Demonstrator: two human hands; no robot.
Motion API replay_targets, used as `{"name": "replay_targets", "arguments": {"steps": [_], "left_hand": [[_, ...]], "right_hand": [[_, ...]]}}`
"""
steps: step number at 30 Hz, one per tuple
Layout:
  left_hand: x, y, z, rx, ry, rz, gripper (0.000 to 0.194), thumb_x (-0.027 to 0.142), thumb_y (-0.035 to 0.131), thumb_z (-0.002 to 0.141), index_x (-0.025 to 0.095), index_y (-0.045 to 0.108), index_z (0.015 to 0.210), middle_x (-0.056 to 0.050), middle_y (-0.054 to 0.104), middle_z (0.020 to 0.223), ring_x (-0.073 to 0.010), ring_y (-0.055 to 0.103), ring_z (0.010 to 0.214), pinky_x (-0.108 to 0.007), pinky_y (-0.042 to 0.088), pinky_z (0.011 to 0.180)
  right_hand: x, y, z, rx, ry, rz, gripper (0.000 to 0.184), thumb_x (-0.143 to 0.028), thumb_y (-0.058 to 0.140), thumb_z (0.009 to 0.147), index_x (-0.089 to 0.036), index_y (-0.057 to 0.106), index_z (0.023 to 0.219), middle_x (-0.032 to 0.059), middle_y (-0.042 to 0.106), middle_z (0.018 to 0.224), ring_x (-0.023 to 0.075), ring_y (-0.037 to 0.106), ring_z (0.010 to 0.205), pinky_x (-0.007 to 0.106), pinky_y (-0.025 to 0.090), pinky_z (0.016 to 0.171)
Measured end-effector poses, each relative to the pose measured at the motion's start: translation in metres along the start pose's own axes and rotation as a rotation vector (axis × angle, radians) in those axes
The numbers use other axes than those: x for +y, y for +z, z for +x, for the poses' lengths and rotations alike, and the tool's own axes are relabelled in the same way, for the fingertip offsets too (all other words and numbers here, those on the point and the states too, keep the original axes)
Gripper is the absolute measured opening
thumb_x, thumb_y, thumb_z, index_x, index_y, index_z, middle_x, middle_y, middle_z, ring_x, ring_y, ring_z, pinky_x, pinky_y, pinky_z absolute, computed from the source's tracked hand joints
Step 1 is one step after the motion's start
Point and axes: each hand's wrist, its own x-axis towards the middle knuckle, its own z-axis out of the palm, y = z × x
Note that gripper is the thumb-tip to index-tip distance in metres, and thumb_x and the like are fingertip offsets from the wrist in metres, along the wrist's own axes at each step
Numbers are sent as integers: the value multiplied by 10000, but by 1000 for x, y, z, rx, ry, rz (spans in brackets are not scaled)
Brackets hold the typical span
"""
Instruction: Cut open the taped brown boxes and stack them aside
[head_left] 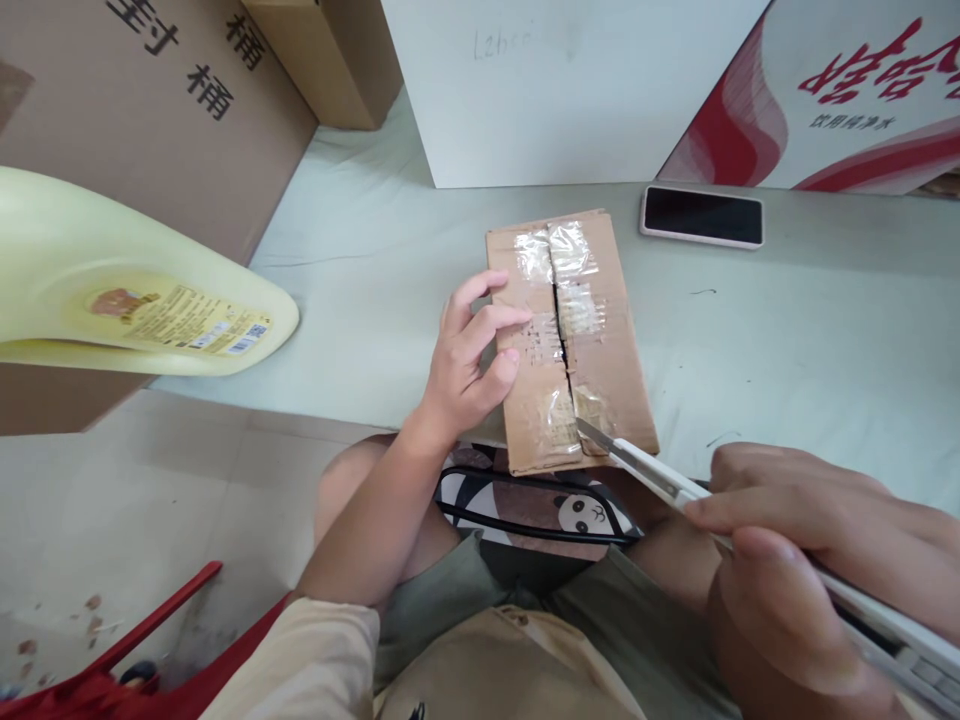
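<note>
A small brown cardboard box lies in front of me, with shiny clear tape patches across its top and a dark slit running down the middle seam. My left hand rests on the box's left side, fingers spread and touching its top, holding nothing. In my right hand is a white utility knife, its fingers wrapped round the handle. The extended blade's tip meets the seam near the box's front end. Whether the tip is inside the slit or only on it, I cannot tell.
A phone lies on the pale green cloth at the right. Behind stand a white box and a red-and-white carton. A yellow bottle and a large brown carton are at the left. A panda-print item sits below the box.
</note>
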Motion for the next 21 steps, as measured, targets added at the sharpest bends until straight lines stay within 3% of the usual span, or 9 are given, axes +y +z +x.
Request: {"name": "replay_targets", "arguments": {"steps": [2, 7, 11, 15, 21], "left_hand": [[0, 0, 0, 0, 0, 1, 384, 560, 364, 1051, 322, 613, 1221, -96, 538, 1473, -322, 527, 1398, -582, 458, 1190], [1, -1, 0, -11, -6, 49, 420, 587, 317, 1051, 324, 598, 1218, -100, 541, 1468, -325, 533, 1394, -595, 462, 1189], [1, -1, 0, -19, -13, 47, 421, 588, 320, 1046, 327, 599, 1223, -98, 536, 1480, -329, 526, 1398, -591, 461, 1188], [0, -1, 0, -14, -12, 32, 416, 585, 338, 1042, 326, 608, 1224, -95, 533, 1487, -331, 520, 1404, -594, 441, 1205], [1, -1, 0, -25, -12, 37, 417, 589, 339, 1046, 323, 605, 1226, -99, 532, 1485, -322, 520, 1410, -587, 453, 1202]], "right_hand": [[-3, 2, 4, -1, -33, 36, 150, -245, 600, 969, -260, 659, 831, -3, 634, 605, 145, 543, 410, 299, 465, 412], [-14, 7, 8, 19, 150, -103, 286, -508, 685, 943, -273, 680, 780, 27, 633, 645, 201, 647, 543, 320, 488, 448], [-21, 9, 8, 21, 187, -102, 328, -549, 689, 930, -264, 687, 767, 35, 628, 653, 211, 664, 591, 322, 508, 476], [-23, 9, 6, 12, 194, -86, 267, -463, 692, 942, -256, 694, 773, 26, 634, 654, 202, 666, 593, 319, 521, 502], [-23, 8, 5, -60, 174, -13, 176, -162, 605, 954, -245, 659, 808, -24, 653, 668, 137, 644, 562, 287, 507, 571]]}}
